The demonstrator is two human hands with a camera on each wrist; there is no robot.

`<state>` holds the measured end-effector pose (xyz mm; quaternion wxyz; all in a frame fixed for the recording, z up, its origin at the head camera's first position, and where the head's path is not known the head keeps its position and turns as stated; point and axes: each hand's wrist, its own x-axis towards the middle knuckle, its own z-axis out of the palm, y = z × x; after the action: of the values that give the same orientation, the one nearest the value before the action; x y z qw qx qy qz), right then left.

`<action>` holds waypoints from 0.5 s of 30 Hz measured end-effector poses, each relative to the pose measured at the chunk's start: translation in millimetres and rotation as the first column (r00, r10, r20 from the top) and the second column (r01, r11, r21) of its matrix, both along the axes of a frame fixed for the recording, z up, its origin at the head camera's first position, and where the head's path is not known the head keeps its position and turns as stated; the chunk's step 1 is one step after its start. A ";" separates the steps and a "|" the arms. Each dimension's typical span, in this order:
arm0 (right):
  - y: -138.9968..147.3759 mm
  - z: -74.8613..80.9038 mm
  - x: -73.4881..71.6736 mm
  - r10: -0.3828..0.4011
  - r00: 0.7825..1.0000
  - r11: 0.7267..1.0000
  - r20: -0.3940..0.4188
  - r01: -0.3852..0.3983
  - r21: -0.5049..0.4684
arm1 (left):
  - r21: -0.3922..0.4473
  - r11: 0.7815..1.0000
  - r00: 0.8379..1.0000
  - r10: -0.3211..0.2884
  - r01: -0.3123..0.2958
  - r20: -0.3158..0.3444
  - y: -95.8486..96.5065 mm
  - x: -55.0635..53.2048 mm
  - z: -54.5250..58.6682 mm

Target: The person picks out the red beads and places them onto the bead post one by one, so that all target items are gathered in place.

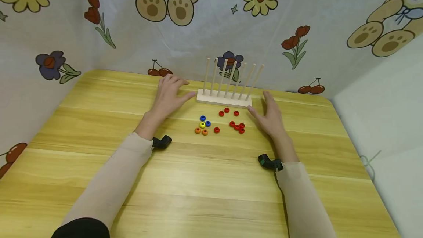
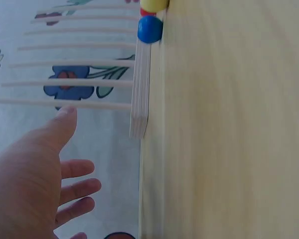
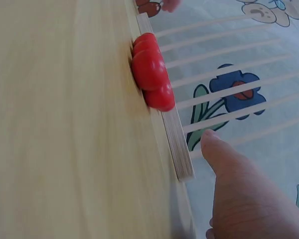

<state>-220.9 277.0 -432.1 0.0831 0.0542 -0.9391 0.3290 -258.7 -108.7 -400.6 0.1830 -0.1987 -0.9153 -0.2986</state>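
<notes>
Wooden peg rack (image 1: 223, 99), beads (image 1: 216, 130) nearby, left hand (image 1: 169, 93) and right hand (image 1: 271, 118) alongside, both relaxed

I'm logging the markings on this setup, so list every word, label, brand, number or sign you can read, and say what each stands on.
None: no readable text shows in any view.
Wooden rack: no lettering visible.
Beads: no lettering visible.
Table: only wood grain.
Cloth: only pictures, such as bears, flowers and cherries.
Black wrist devices: too small to tell if they are marked.
</notes>
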 end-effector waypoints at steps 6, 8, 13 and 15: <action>-12.9 -1.9 -10.0 0.008 0.999 1.000 0.031 -0.007 -0.020 | 0.017 0.999 0.998 -0.051 0.050 0.047 21.2 6.1 1.8; -16.5 -2.3 -13.0 0.015 0.999 1.000 0.038 -0.014 -0.025 | 0.016 0.997 0.995 -0.072 0.071 0.075 29.4 7.5 1.6; -23.6 -3.0 -18.1 0.063 0.998 0.995 0.022 -0.061 -0.075 | 0.036 0.990 0.979 -0.143 0.139 0.142 53.2 9.9 -0.4; -25.2 -4.4 -18.3 0.081 0.997 0.993 0.020 -0.079 -0.093 | 0.035 0.983 0.966 -0.183 0.179 0.184 63.9 11.9 -0.6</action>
<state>-239.3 251.8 -436.5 0.0613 0.0840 -0.9210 0.3754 -246.8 -44.8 -401.2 0.0704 -0.2509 -0.9037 -0.3396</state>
